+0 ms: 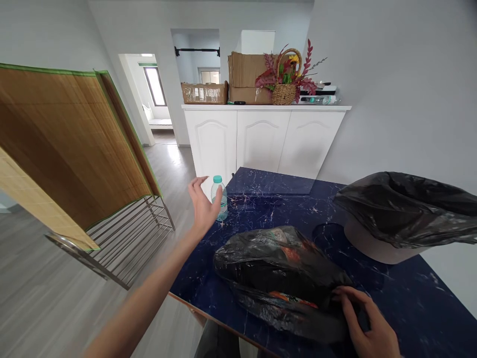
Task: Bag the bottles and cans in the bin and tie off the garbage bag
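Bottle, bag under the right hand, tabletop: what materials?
Bottle: looks like clear plastic with a teal cap and pale label; see-through body. Left hand is open beside it.
Bag: thin glossy black plastic film, crinkled, orange print showing through; right hand rests on it.
Tabletop: polished dark blue with white veins, marble or imitation; can't tell.

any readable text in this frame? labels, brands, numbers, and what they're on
None legible.
Water bottle by the left hand: label too small and blurred to read.
Black plastic bag under the right hand: orange print shows through, unreadable.
Cardboard boxes on the white cabinet: no markings can be made out.
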{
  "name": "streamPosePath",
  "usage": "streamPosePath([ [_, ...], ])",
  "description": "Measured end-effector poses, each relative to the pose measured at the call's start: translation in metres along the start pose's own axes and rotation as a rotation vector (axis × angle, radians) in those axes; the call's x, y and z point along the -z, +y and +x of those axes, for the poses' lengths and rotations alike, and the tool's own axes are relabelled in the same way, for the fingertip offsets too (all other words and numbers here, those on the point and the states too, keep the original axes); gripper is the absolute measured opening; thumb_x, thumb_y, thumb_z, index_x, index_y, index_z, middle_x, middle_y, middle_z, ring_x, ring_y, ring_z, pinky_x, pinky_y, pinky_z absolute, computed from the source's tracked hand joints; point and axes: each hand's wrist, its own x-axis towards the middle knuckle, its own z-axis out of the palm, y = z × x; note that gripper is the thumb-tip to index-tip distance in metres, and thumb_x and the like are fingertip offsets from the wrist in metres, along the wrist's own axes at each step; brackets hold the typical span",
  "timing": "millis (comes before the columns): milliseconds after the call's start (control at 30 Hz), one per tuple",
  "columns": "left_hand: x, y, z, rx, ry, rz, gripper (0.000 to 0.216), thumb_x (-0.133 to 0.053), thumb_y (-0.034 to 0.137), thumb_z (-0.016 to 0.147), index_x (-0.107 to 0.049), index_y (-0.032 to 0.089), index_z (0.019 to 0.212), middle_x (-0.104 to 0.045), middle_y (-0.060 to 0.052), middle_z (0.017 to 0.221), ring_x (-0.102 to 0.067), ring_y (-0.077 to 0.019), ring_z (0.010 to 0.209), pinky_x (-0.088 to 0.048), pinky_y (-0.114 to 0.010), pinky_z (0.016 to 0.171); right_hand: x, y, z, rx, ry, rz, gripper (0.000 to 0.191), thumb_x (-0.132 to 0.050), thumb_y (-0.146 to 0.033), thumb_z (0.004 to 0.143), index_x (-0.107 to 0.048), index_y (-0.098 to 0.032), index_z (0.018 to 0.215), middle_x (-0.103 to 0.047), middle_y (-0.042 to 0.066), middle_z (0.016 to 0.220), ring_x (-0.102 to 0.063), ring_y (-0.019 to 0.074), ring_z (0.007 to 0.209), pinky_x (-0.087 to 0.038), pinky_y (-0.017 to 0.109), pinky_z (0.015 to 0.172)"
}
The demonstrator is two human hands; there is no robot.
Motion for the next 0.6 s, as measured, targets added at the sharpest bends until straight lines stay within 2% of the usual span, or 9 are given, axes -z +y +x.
streamPosePath([
  [67, 0.020, 0.028, -0.018, -0.118, -0.039, -0.051, 0.027, -0.064, 0.032, 0.101, -0.053, 0.020, 0.122, -0.059, -0.012, 0.118, -0.062, -0.0257, 0.112, -0.052, -0.043, 0.098, 0.000, 0.000, 0.000, -0.012, -0.005, 0.014, 0.050, -0.054, -0.072, 0.095, -0.074, -0.029, 0.113, -0.082, 0.009, 0.114, -0.079, 0.0335, 0.102, -0.064, 0.031, 0.056],
  [100, 0.030, 0.041, -0.029, -0.177, -0.157, -0.113, 0.012, -0.060, 0.026, 0.103, -0.055, 0.021, 0.113, -0.062, -0.007, 0.106, -0.064, -0.0219, 0.099, -0.053, -0.037, 0.090, 0.000, 0.001, 0.000, -0.017, -0.007, 0.021, 0.050, -0.054, -0.072, 0.095, -0.073, -0.029, 0.113, -0.081, 0.010, 0.114, -0.079, 0.0335, 0.101, -0.063, 0.031, 0.054],
  [133, 0.040, 0.053, -0.041, -0.244, -0.351, -0.181, 0.003, -0.055, 0.021, 0.105, -0.057, 0.022, 0.106, -0.064, -0.004, 0.098, -0.064, -0.0191, 0.091, -0.053, -0.033, 0.085, 0.000, 0.001, 0.000, -0.022, -0.009, 0.027, 0.051, -0.054, -0.072, 0.094, -0.073, -0.029, 0.113, -0.081, 0.010, 0.113, -0.079, 0.0336, 0.100, -0.063, 0.031, 0.054],
  [167, 0.049, 0.063, -0.054, -0.325, -0.576, -0.226, 0.007, -0.053, 0.019, 0.105, -0.058, 0.023, 0.102, -0.067, -0.003, 0.094, -0.065, -0.0175, 0.087, -0.052, -0.031, 0.083, 0.000, 0.001, 0.000, -0.026, -0.014, 0.031, 0.052, -0.055, -0.073, 0.094, -0.074, -0.029, 0.113, -0.081, 0.010, 0.113, -0.079, 0.0337, 0.100, -0.064, 0.032, 0.055],
  [233, 0.063, 0.076, -0.078, -0.444, -0.955, -0.223, 0.009, -0.054, 0.024, 0.108, -0.062, 0.024, 0.110, -0.073, -0.002, 0.100, -0.068, -0.0177, 0.090, -0.051, -0.031, 0.085, 0.001, 0.000, 0.000, -0.031, -0.027, 0.041, 0.054, -0.055, -0.074, 0.093, -0.074, -0.028, 0.114, -0.081, 0.011, 0.112, -0.079, 0.0341, 0.099, -0.066, 0.034, 0.058],
  [300, 0.069, 0.079, -0.099, -0.488, -1.138, -0.103, 0.016, -0.054, 0.028, 0.109, -0.062, 0.023, 0.122, -0.074, -0.004, 0.112, -0.070, -0.0206, 0.099, -0.051, -0.033, 0.091, 0.002, -0.002, 0.000, -0.025, -0.032, 0.043, 0.053, -0.054, -0.074, 0.093, -0.074, -0.028, 0.113, -0.081, 0.011, 0.112, -0.079, 0.0341, 0.099, -0.067, 0.035, 0.061],
  [433, 0.063, 0.069, -0.121, -0.451, -1.115, 0.279, 0.021, -0.048, 0.024, 0.110, -0.063, 0.017, 0.123, -0.073, -0.011, 0.118, -0.069, -0.0280, 0.103, -0.050, -0.041, 0.088, 0.004, -0.007, 0.000, 0.008, -0.026, 0.051, 0.049, -0.055, -0.071, 0.094, -0.074, -0.029, 0.112, -0.081, 0.010, 0.108, -0.080, 0.0323, 0.093, -0.066, 0.033, 0.057],
  [533, 0.054, 0.061, -0.123, -0.421, -1.039, 0.509, 0.021, -0.048, 0.024, 0.109, -0.065, 0.015, 0.116, -0.073, -0.014, 0.114, -0.069, -0.0319, 0.102, -0.049, -0.044, 0.087, 0.004, -0.011, -0.001, 0.015, -0.035, 0.066, 0.048, -0.056, -0.069, 0.095, -0.073, -0.028, 0.114, -0.080, 0.011, 0.108, -0.079, 0.0307, 0.084, -0.057, 0.029, 0.042],
  [600, 0.050, 0.059, -0.120, -0.397, -0.998, 0.588, 0.019, -0.051, 0.026, 0.108, -0.066, 0.014, 0.112, -0.073, -0.015, 0.111, -0.069, -0.0336, 0.102, -0.049, -0.046, 0.088, 0.005, -0.013, -0.002, 0.038, -0.031, 0.063, 0.045, -0.056, -0.066, 0.096, -0.073, -0.028, 0.114, -0.080, 0.011, 0.109, -0.079, 0.0306, 0.087, -0.057, 0.029, 0.044],
])
